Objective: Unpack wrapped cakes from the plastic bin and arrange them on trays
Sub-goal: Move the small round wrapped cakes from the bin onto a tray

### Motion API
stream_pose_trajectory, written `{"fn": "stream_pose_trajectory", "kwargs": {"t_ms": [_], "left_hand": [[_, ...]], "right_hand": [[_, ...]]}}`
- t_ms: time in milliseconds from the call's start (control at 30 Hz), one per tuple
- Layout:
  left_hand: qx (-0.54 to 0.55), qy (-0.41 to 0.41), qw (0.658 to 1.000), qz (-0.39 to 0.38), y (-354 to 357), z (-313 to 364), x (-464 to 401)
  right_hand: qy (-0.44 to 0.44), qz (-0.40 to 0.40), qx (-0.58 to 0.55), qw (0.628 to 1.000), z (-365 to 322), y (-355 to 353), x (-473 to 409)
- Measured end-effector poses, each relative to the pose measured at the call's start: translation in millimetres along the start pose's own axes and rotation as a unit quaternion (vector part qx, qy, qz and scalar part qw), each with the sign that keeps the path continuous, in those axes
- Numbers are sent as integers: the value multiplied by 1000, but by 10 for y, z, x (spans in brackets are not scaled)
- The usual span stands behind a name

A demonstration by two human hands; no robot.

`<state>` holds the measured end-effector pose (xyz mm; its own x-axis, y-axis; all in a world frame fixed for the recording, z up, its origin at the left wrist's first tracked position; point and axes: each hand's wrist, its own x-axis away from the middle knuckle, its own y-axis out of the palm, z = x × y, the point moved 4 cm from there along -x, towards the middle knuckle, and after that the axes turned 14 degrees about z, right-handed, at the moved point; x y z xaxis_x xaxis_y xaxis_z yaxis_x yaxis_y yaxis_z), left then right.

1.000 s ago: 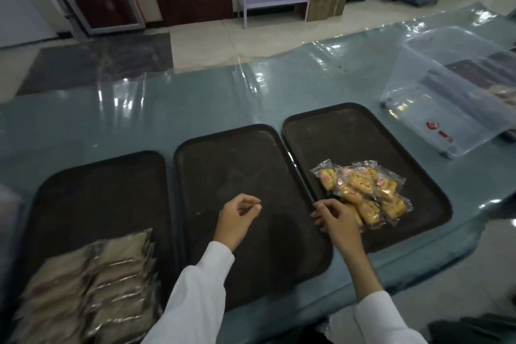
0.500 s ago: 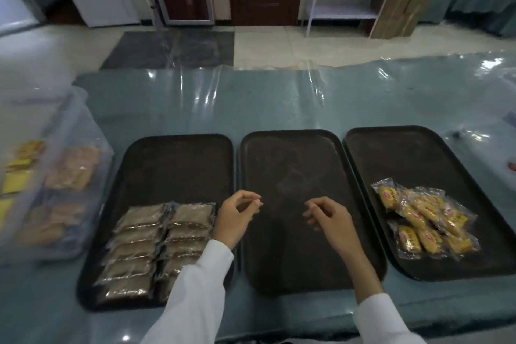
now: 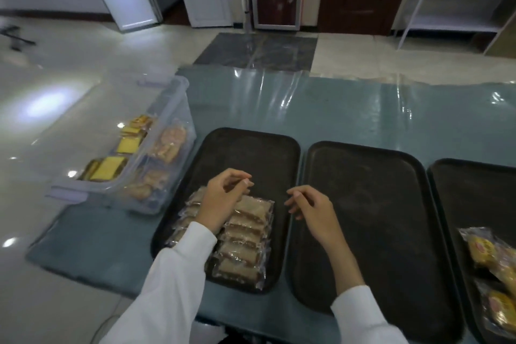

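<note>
1. The view has swung left since a second ago: the plastic bin, cakes inside, now sits at left of frame.
2. Left hand and right hand hover loosely curled, grip released, holding nothing.
3. Brown wrapped cakes fill the left tray; likely more get fetched next.

Right tray cut by the right edge, with only its left part in view. Yellow wrapped cakes on it likewise cropped at the edge. Left columns of brown wrapped cakes partly covered by the left hand and white sleeve. Contents of the clear plastic bin blurred behind its wall, types not told apart. Far-left floor smeared, dark object there unidentifiable.
</note>
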<state>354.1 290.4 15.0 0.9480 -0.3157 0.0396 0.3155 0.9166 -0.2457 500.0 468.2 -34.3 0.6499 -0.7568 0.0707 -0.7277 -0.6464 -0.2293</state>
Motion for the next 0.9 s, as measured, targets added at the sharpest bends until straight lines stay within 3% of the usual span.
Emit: {"fn": "stream_pose_trajectory", "kwargs": {"t_ms": [267, 533, 900], "left_hand": [[19, 22, 999, 45, -1029, 85, -547], [47, 63, 997, 28, -2160, 29, -1230], [-31, 38, 999, 2, -3170, -410, -2277]], "right_hand": [[-37, -38, -12, 998, -655, 1075, -48], [-30, -29, -17, 999, -1065, 2429, -87], [-63, -11, 29, 998, -1581, 3509, -335]]}}
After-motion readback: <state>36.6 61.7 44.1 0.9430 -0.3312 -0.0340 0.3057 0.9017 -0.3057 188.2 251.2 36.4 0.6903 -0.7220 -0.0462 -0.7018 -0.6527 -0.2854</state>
